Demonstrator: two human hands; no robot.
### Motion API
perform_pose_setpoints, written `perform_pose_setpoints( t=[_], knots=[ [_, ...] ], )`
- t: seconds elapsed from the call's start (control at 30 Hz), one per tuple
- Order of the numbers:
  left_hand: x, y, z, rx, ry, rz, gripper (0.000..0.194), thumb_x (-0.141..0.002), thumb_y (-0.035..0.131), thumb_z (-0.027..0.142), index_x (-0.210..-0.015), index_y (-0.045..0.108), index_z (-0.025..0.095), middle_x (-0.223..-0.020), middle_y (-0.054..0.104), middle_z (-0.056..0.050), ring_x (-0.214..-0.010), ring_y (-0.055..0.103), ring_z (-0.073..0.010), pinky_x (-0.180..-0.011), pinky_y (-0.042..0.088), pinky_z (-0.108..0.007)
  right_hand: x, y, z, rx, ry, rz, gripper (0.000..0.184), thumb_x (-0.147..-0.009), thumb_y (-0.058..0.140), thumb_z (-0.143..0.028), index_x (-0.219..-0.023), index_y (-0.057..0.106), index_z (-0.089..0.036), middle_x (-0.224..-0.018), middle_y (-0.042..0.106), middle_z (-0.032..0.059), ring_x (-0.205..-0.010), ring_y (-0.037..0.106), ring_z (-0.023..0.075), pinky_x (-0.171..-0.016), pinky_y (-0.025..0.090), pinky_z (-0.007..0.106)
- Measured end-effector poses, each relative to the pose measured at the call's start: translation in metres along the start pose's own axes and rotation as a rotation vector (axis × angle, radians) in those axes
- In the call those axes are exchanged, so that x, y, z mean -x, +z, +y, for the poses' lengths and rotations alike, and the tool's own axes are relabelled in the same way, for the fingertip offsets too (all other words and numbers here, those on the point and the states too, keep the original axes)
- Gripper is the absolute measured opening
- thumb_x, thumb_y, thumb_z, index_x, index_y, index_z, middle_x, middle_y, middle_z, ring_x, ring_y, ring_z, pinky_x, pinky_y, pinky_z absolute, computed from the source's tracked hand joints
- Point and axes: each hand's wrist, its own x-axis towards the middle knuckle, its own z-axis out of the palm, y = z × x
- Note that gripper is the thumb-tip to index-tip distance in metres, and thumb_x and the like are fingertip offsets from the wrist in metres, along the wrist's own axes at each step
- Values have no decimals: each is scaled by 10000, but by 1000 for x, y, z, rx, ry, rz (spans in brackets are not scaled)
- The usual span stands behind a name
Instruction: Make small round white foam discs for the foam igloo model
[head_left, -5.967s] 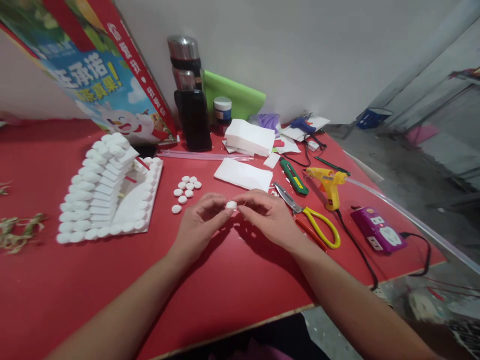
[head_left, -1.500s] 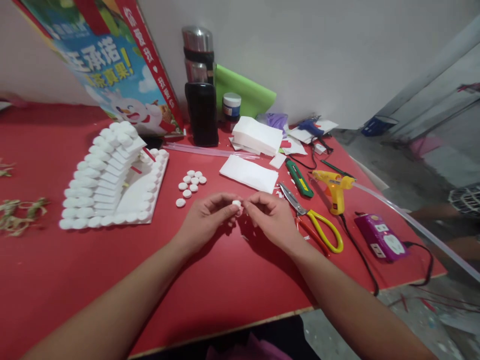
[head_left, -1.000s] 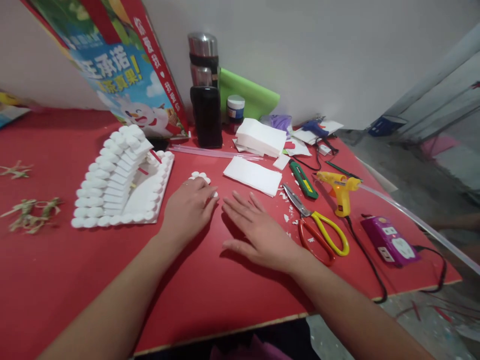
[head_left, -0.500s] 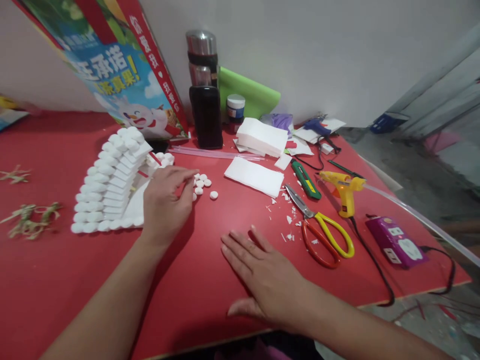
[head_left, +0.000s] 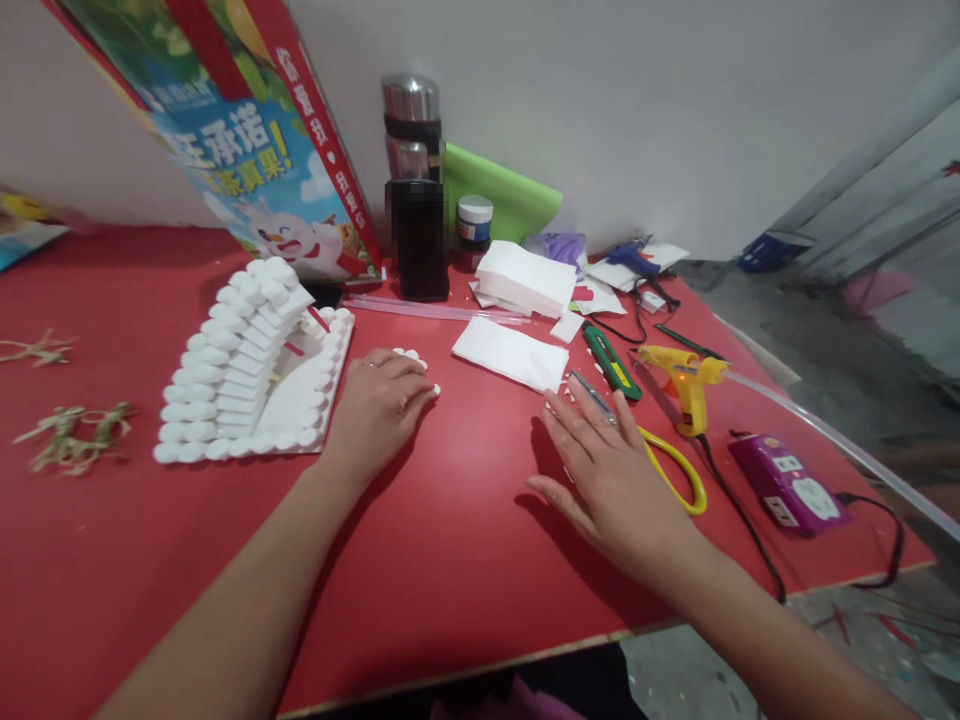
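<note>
My left hand [head_left: 382,410] is low over the table with its fingers curled together, and a small white disc [head_left: 436,391] shows at the fingertips. Behind its knuckles, partly hidden, lies a little pile of the same white discs [head_left: 409,354]. To its left stands a white model [head_left: 247,370] with small steps, edged with rows of rounded white pieces. My right hand [head_left: 607,470] is open, fingers stretched out, above the scissors [head_left: 679,475]. It covers much of their blades and the red handle; the yellow handle shows.
White sheets [head_left: 511,353] lie ahead, beside a green utility knife [head_left: 611,360]. At the right are a yellow glue gun [head_left: 686,380] and a purple power strip [head_left: 791,485] with cords. A phone [head_left: 422,245], a flask [head_left: 411,105] and a printed bag [head_left: 247,150] stand at the back.
My left hand has moved right, away from the model, to the white disc in front of the pile. My right hand has shifted right and forward from the bare table to over the scissors.
</note>
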Motion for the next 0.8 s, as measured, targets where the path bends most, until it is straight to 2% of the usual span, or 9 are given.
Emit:
perform_pose_setpoints(
  t=[0.1,0.2,0.27,0.4,0.53,0.63,0.8],
  knots=[
    [-1,0,2,-12,-36,-23,206,-963,611,242,-832,767,218,-996,800,-88,-991,677,-292,-942,481,-507,5,-4,14,-7,29,-9,562,-1054,527,-442,-1499,587,-105,-1615,507,195,-1583,328,401,-1254,285,686],
    [-2,1,2,-56,-56,-18,225,-975,579,255,-839,753,212,-979,796,-103,-958,665,-302,-921,485,-508,-3,-8,29,-48,46,-4,421,-1043,543,-329,-1367,685,-102,-1504,616,212,-1416,564,380,-1136,498,574],
    [-2,2,1,-88,-65,-3,238,-991,557,264,-858,746,206,-982,793,-110,-962,662,-305,-919,485,-500,-19,-10,33,-79,63,16,351,-1039,539,-270,-1290,721,-106,-1428,668,204,-1287,656,353,-1078,547,519],
    [-2,5,-1,-98,-53,21,224,-1004,555,264,-907,747,200,-1028,788,-115,-987,675,-300,-928,483,-489,-70,-9,24,-109,123,-24,254,-1021,579,-230,-1169,747,-108,-1336,696,199,-1202,670,343,-1009,548,458],
    [1,1,2,-110,-35,97,216,-1013,575,289,-979,756,175,-1086,774,-138,-1042,666,-316,-955,487,-499,-109,6,17,-110,224,-113,212,-1031,552,-199,-1096,736,-118,-1160,721,181,-1083,674,296,-880,516,368],
    [4,-2,7,-73,-40,184,190,-1014,587,273,-1022,756,187,-1105,771,-127,-1057,667,-298,-990,484,-494,-117,23,19,-92,306,-92,205,-1025,543,-190,-1070,724,-105,-1114,701,184,-1044,651,288,-832,482,349],
    [6,0,18,38,-3,220,154,-995,601,220,-986,755,215,-1087,770,-100,-1069,661,-276,-991,497,-477,-112,36,23,-25,250,-41,271,-1034,458,-151,-1019,725,-105,-1072,695,181,-1007,626,289,-783,439,356]
  ],
)
